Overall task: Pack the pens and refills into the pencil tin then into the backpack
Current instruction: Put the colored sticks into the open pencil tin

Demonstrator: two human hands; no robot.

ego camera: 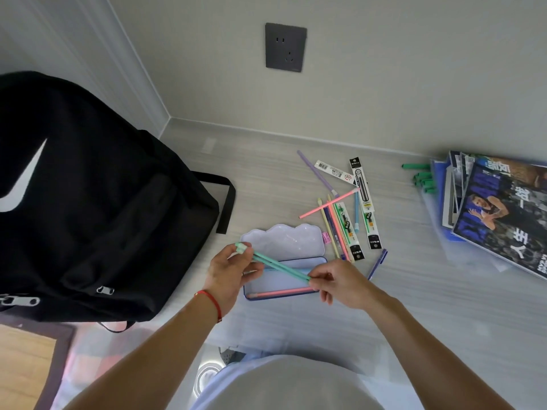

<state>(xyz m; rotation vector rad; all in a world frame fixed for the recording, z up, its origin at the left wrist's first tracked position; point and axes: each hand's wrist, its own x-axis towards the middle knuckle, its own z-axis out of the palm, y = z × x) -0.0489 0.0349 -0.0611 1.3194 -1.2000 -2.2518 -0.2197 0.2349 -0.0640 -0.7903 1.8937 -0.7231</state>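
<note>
An open lilac pencil tin (268,283) lies on the pale table, its cloud-shaped lid (284,239) hinged back. A pink pen (281,292) rests inside along the near wall. Above the tin I hold two mint-green pens (279,266) slantwise: my left hand (229,270) pinches their capped ends, my right hand (337,284) grips the other ends. More pens and packaged refills (344,214) lie scattered beyond the tin on the right, and a purple pen (377,263) sits beside my right hand. The black backpack (88,202) stands at the left.
A stack of magazines (500,214) on clear folders sits at the right edge, with green markers (421,179) behind it. A grey wall socket (285,47) is on the wall beyond. A small pink sharpener (326,237) lies next to the lid.
</note>
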